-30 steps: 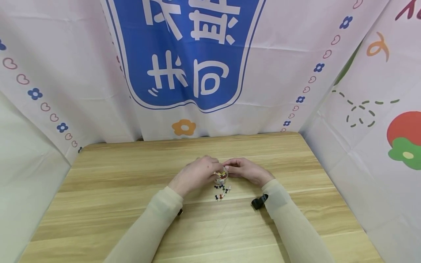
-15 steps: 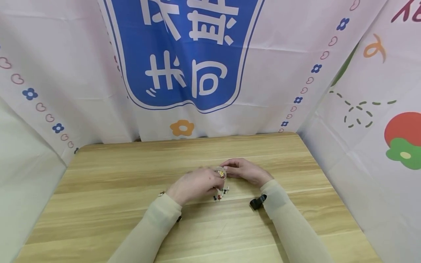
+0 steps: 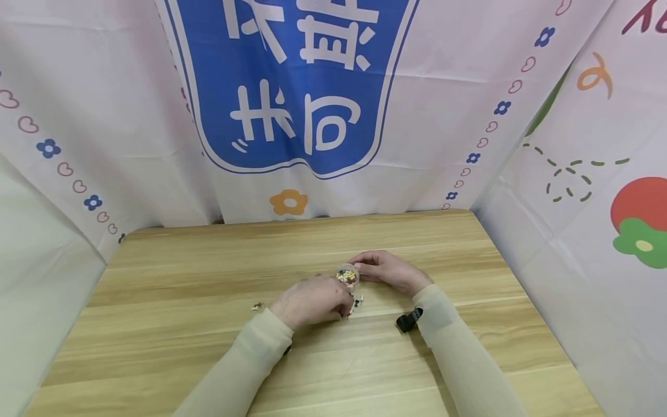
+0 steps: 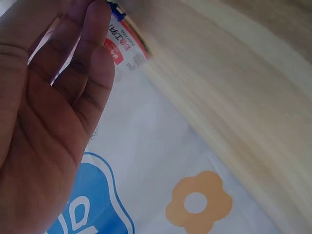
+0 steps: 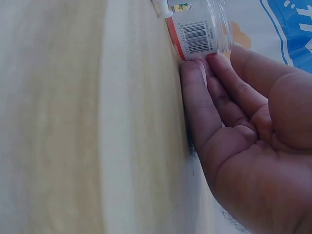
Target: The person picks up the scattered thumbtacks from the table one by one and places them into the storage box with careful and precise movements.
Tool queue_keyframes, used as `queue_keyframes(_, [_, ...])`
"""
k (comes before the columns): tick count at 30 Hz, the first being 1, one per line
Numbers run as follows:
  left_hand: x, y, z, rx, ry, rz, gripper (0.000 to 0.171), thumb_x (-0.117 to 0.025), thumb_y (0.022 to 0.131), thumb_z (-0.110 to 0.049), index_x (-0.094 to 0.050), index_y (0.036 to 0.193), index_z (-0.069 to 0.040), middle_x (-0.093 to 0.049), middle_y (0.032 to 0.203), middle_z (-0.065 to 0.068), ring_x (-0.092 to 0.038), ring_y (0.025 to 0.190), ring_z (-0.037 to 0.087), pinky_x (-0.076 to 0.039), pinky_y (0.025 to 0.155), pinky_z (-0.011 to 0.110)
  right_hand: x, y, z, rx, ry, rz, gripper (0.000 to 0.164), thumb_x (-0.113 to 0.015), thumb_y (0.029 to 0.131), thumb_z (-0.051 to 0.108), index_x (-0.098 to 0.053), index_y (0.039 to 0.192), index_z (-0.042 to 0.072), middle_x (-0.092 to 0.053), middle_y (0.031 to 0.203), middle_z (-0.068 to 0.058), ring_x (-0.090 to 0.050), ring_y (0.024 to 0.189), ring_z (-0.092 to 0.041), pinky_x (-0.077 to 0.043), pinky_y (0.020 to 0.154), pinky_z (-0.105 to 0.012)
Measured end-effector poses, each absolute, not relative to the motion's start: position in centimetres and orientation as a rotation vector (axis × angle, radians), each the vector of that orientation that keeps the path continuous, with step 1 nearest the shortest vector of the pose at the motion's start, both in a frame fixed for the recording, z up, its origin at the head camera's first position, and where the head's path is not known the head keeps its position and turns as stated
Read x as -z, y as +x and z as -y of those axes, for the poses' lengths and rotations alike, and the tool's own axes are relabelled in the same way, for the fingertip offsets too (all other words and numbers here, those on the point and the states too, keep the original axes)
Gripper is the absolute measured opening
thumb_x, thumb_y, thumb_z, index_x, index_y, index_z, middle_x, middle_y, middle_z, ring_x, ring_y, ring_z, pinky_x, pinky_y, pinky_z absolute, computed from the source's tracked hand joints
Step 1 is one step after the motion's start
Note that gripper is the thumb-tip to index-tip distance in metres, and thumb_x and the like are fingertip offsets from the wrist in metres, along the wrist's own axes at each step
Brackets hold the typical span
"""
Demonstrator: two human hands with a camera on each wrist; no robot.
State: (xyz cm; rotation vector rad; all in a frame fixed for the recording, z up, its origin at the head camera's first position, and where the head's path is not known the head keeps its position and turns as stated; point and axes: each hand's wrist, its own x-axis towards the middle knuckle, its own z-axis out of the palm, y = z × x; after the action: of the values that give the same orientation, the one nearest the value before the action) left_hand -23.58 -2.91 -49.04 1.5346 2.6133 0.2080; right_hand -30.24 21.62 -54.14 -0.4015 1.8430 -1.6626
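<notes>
A small clear jar (image 5: 197, 36) with a barcode label stands on the table, filled with colourful push pins. My right hand (image 3: 389, 272) holds it from the right side, with fingertips against the label in the right wrist view (image 5: 243, 122). Just in front of the jar lie several loose push pins (image 3: 357, 303). My left hand (image 3: 315, 300) reaches down over these pins, fingers bent and covering some of them. A blue push pin (image 4: 117, 11) shows beside its fingers in the left wrist view; I cannot tell whether the fingertips pinch one.
More small red and white pieces (image 3: 257, 306) lie on the wooden table (image 3: 182, 336) left of my left wrist. A black wrist device (image 3: 409, 320) hangs by the right sleeve. Behind the table hangs a white printed curtain (image 3: 432, 116) with a blue emblem.
My left hand has moved from over the jar's opening toward me, down to the loose pins. The small pieces at the left have come into sight. My right hand has stayed at the jar.
</notes>
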Motion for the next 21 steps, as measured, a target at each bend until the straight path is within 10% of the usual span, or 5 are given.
queue_keyframes(21, [48.86, -24.25, 2.85, -0.379, 1.586, -2.669, 0.014, -0.072, 0.089, -0.007, -0.073, 0.085, -0.02, -0.063, 0.083, -0.012, -0.053, 0.076, 0.003, -0.047, 0.07, 0.021, 53.74, -29.9, -21.55, 1.673, -0.389, -1.84, 0.036, -0.056, 0.106, 0.009, -0.059, 0.141, 0.001, -0.061, 0.141, -0.015, -0.059, 0.13, -0.027, -0.048, 0.107, -0.036])
